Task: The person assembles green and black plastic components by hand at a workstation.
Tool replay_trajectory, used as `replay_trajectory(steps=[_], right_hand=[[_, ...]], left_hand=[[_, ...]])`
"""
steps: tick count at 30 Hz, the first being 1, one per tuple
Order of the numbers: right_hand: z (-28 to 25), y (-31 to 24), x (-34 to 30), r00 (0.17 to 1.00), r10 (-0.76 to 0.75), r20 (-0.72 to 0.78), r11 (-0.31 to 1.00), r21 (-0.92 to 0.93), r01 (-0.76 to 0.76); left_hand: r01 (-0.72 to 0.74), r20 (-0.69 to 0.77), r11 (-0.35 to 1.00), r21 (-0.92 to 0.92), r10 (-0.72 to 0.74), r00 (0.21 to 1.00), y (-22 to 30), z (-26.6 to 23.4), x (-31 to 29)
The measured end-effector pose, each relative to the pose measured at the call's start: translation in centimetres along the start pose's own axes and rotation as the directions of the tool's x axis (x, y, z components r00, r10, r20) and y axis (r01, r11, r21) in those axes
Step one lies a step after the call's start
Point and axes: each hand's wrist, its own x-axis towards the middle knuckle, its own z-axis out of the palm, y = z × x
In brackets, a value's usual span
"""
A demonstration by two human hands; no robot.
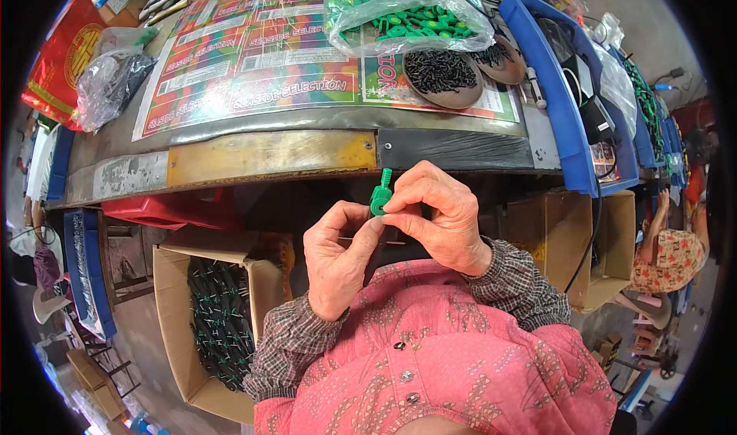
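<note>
Just in front of the table edge, a small green plastic part (379, 198) with a round head and a ribbed stem points upward. My right hand (437, 216) pinches the head from the right with thumb and forefinger. From the lower left, my left hand (342, 254) brings its closed thumb and forefinger against the same part. The fingertips hide its lower edge. A thin pale rod seems to show below the fingers, but I cannot tell whether a hand holds it.
On the table lie a clear bag of green parts (422, 26), a dish of dark screws (444, 79) and a blue bin (559, 112). A cardboard box (170, 312) of black-and-green pieces stands at lower left. Another carton (546, 224) is at right. A person (668, 254) sits farther right.
</note>
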Motion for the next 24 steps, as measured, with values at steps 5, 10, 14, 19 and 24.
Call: replay_trajectory(steps=[5, 10, 14, 19, 24], right_hand=[[0.4, 0.0, 0.0, 1.000, 0.021, 0.010, 1.000, 0.002, -0.021], [1.3, 0.8, -0.3, 0.998, 0.062, -0.014, 0.995, 0.081, -0.060], [1.5, 0.4, -0.4, 0.902, 0.429, 0.052, 0.804, 0.434, -0.407], [1.3, -0.1, 0.6, 0.831, 0.524, 0.189, 0.685, 0.486, -0.543], [0.8, -0.9, 1.2, 0.774, 0.576, 0.265, 0.686, 0.358, -0.633]], left_hand=[[-0.010, -0.036, 0.999, 0.035, 0.011, 0.999, -0.2, -0.1, -0.3], [-0.300, -0.076, 0.837, 0.457, 0.373, 0.925, -0.5, 0.1, -0.2], [-0.334, -0.041, 0.815, 0.474, 0.399, 0.916, -0.6, -0.2, 0.1], [-0.309, -0.040, 0.855, 0.416, 0.357, 0.933, -0.7, -0.6, 0.2], [-0.194, -0.047, 0.946, 0.258, 0.213, 0.976, -0.8, -0.7, 0.0]])
